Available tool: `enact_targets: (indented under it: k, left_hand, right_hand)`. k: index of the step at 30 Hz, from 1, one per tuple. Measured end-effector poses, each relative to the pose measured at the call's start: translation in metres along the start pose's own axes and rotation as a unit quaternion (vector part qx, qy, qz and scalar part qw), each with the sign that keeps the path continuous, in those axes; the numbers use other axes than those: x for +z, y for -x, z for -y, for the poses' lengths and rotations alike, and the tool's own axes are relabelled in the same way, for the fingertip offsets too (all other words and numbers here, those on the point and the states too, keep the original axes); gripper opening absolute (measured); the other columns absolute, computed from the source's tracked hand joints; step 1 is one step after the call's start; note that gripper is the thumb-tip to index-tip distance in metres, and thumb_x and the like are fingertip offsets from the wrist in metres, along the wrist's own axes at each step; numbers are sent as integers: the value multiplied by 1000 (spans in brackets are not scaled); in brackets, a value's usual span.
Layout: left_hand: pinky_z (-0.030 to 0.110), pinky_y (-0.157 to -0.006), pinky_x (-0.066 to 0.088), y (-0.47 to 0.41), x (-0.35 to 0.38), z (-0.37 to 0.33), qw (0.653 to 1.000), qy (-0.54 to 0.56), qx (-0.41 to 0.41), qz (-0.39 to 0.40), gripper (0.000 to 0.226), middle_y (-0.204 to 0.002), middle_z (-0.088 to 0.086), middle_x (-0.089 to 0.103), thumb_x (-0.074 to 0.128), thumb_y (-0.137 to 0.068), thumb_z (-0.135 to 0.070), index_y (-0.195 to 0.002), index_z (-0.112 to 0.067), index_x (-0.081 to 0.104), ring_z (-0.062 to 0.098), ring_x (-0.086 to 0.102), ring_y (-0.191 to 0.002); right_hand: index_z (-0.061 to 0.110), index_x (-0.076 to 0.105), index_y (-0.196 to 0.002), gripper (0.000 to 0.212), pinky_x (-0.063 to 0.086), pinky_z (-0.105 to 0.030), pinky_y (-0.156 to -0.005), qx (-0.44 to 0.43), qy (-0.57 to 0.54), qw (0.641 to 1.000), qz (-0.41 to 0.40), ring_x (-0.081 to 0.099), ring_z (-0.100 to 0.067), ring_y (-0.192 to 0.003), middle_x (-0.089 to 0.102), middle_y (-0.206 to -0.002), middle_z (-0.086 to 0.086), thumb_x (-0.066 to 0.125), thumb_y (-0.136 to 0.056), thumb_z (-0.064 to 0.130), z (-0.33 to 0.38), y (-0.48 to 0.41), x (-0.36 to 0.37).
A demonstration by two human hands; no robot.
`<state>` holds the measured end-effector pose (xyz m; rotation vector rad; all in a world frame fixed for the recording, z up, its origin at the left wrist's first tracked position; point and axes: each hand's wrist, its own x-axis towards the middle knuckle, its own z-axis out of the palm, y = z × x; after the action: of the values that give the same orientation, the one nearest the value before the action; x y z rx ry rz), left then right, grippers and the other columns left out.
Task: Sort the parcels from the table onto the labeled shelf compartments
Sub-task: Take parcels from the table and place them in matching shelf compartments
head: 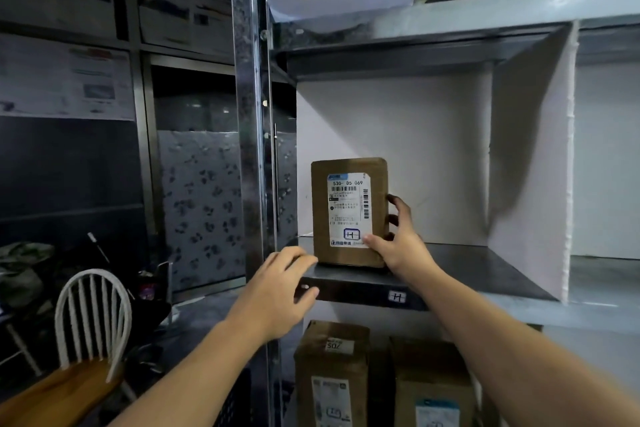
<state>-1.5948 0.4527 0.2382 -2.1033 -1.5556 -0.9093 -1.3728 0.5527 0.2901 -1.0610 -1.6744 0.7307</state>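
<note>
Already upright, the parcel [348, 211] stands on its short end at the front left of a shelf [485, 263] compartment, its long axis vertical and its printed label facing outward. A boxed H mark [352, 235] near the foot of that label matches the H tag [397, 296] on the shelf's front lip, just below and to the right (so this looks like the correct compartment). The right hand [401, 243] holds the parcel at its lower right corner, thumb pressed on the front face beside the mark and fingers wrapped round the right edge. The left hand [277, 291] is apart from it and holds nothing. Its fingers are loosely bent at the shelf lip, just beside the parcel's lower left corner; whether it touches the box I cannot tell. So the hands flank the parcel, which lies straight ahead of and above both wrists. The shelf runs on behind it and to its right as far as the white divider [533, 163]. I judge the placing nearly done: what remains is a push straight back or a release, and the right hand is the one set for it. The lower parcels [332, 367] stand in the compartment beneath, and a white chair [93, 315] sits off to the left.
</note>
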Motion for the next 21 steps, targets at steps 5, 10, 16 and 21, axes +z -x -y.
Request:
enact_targets:
  k: [5,10,16,21]
  left_hand:
    - [22,-102,34,-3,2,6,1000,15,19,-11,51,-135,-14,40,55,-91,-43,-138,-26,48,4,37,-123]
    - [28,-107,36,2,7,8,999,24,25,-8,52,-139,-11,40,56,-92,-42,-140,-26,47,8,37,-128]
    - [28,-107,35,2,9,7,999,27,30,-3,52,-139,-12,38,53,-92,-45,-141,-28,44,7,36,-128]
    - [26,-106,32,2,7,5,999,24,25,-7,53,-138,-12,39,53,-92,-45,-140,-27,45,8,36,-127]
  right_hand:
    - [45,15,-150,86,52,-54,-100,-4,14,1000,2,52,-27,-132,48,-150,-1,71,-91,20,-1,-4,7]
    - [47,16,-148,89,53,-53,-99,1,16,1000,19,51,-28,-134,45,-152,0,75,-88,20,-3,-6,12]
    - [47,18,-149,85,53,-48,-95,5,58,998,0,56,-26,-125,55,-141,-1,74,-89,25,-6,-8,12]
    - [43,15,-153,86,57,-38,-79,3,101,995,-11,58,-24,-116,56,-137,-3,72,-90,30,-3,-9,15]
